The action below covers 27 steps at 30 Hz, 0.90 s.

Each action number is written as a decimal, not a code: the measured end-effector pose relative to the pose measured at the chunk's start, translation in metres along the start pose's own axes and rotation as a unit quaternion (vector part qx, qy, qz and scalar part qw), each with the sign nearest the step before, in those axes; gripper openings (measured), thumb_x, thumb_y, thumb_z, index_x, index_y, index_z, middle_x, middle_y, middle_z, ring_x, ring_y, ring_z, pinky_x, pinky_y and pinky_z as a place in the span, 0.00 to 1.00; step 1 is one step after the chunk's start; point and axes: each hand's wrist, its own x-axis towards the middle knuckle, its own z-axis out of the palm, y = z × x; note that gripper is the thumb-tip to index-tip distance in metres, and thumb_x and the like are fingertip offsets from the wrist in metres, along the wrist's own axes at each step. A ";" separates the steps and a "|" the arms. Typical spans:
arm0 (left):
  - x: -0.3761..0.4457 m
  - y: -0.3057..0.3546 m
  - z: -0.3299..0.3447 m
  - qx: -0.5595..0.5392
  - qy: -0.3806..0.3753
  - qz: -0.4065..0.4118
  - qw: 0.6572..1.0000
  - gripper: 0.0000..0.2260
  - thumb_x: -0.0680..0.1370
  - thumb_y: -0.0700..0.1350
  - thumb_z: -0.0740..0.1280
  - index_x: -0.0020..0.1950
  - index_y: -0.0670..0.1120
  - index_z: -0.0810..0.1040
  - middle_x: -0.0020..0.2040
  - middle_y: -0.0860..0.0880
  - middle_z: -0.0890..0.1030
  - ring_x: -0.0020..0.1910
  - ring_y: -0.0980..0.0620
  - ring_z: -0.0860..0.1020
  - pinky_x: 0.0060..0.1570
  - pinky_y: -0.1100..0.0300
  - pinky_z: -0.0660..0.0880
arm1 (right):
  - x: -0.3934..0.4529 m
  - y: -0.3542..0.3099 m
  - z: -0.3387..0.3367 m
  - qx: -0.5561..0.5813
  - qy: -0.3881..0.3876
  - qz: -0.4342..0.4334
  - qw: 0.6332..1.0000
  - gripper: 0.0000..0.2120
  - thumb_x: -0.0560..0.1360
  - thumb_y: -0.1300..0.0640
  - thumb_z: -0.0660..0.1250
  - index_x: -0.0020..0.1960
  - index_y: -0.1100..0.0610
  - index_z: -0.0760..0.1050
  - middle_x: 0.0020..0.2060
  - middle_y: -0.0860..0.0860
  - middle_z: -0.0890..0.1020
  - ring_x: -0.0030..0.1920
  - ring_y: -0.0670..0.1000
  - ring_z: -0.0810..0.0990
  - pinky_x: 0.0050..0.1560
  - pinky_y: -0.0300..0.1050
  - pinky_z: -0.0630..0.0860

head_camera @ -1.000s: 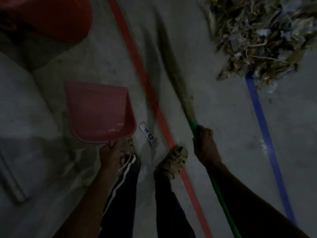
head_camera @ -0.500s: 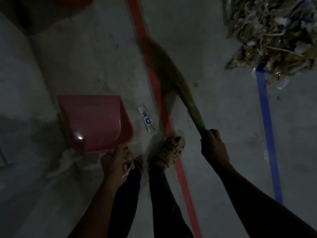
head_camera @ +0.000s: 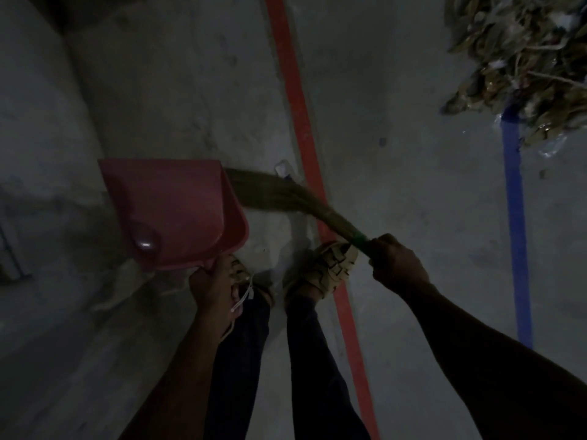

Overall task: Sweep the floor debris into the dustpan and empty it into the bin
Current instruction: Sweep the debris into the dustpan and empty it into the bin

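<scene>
Head view, dim light: your left hand point(head_camera: 212, 284) was wrapped around the handle of the pink dustpan point(head_camera: 173, 211), fingers curled tight on it, holding the pan low and off to your left with its open mouth pointing away from you, likely so it sat ready to catch whatever got pushed in. Your right hand point(head_camera: 397, 262) gripped the green-banded neck of the grass broom point(head_camera: 286, 198), fist closed round it, choked up near the bristles, probably for short controlled flicks. The bristles lay angled leftward with their tips right beside the pan's right edge; contact couldn't be confirmed. A small white wrapper point(head_camera: 283, 169) sat just past the bristles next to the red floor stripe point(head_camera: 300, 128), looking like the piece being worked toward the pan. The main debris pile point(head_camera: 521, 61) of dry leaves and scraps sat well apart at upper right, over the blue floor stripe point(head_camera: 514, 198), not yet swept. Pan looked empty. No bin identifiable.
</scene>
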 end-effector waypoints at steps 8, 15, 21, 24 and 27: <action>0.001 -0.015 -0.002 0.031 0.003 -0.002 1.000 0.19 0.78 0.47 0.71 0.30 0.47 0.70 0.22 0.51 0.70 0.16 0.55 0.65 0.21 0.66 0.62 | 0.024 -0.019 -0.021 0.020 0.175 0.042 0.984 0.23 0.76 0.60 0.68 0.70 0.56 0.68 0.61 0.57 0.72 0.36 0.60 0.77 0.30 0.52 0.78; -0.004 -0.019 0.001 0.031 -0.019 -0.011 0.999 0.16 0.78 0.48 0.72 0.38 0.44 0.69 0.24 0.48 0.69 0.16 0.54 0.65 0.21 0.64 0.63 | 0.013 -0.037 -0.012 0.066 0.100 -0.060 0.991 0.19 0.73 0.62 0.69 0.64 0.58 0.74 0.56 0.55 0.75 0.41 0.57 0.78 0.34 0.48 0.76; -0.001 -0.028 0.000 0.042 -0.031 0.022 0.998 0.17 0.75 0.49 0.74 0.37 0.42 0.70 0.26 0.45 0.70 0.20 0.49 0.66 0.26 0.61 0.65 | 0.007 -0.018 -0.008 0.061 0.153 0.151 0.975 0.17 0.77 0.60 0.66 0.65 0.55 0.72 0.57 0.55 0.74 0.40 0.56 0.74 0.34 0.42 0.67; -0.004 -0.034 0.002 0.081 -0.035 0.027 0.996 0.16 0.77 0.46 0.72 0.34 0.44 0.68 0.25 0.48 0.72 0.19 0.53 0.66 0.24 0.63 0.64 | 0.016 -0.003 -0.034 0.112 0.222 0.249 0.936 0.15 0.79 0.58 0.64 0.65 0.57 0.70 0.59 0.58 0.72 0.47 0.62 0.77 0.44 0.54 0.76; -0.016 -0.039 0.007 0.105 -0.053 0.028 0.993 0.17 0.78 0.46 0.71 0.33 0.45 0.69 0.25 0.46 0.71 0.18 0.53 0.65 0.24 0.63 0.62 | 0.023 0.010 -0.065 0.157 0.281 0.293 0.900 0.13 0.79 0.58 0.63 0.63 0.58 0.69 0.60 0.58 0.70 0.48 0.62 0.77 0.50 0.61 0.78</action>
